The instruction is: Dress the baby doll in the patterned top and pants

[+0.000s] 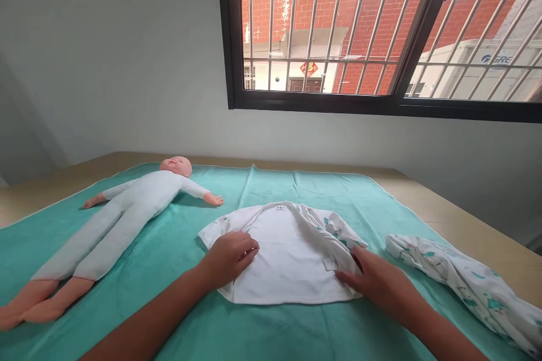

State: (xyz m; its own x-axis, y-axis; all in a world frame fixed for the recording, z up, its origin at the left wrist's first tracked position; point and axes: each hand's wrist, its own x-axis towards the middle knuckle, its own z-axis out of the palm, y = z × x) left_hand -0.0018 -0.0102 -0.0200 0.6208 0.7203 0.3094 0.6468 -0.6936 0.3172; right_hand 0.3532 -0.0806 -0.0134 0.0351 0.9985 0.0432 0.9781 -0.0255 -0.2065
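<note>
Left hand (231, 258) half-curled on baby shirt (292, 271), right hand (375, 276) partly open at its edge; cannot tell either's grip. Doll (146, 197) lies left.

Lettering "GRE" (502, 60), blue logo (486, 58) beside it: on white casing (472, 80) outdoors, seen through window bars. Red diamond sign (309, 69), gold marking illegible: above brown door (305, 85). Neck label (280, 208), print too small to read: inside white garment (288, 265).

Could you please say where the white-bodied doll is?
The doll lies at the head view's left, on the green cloth, beside the spread white shirt.
</note>
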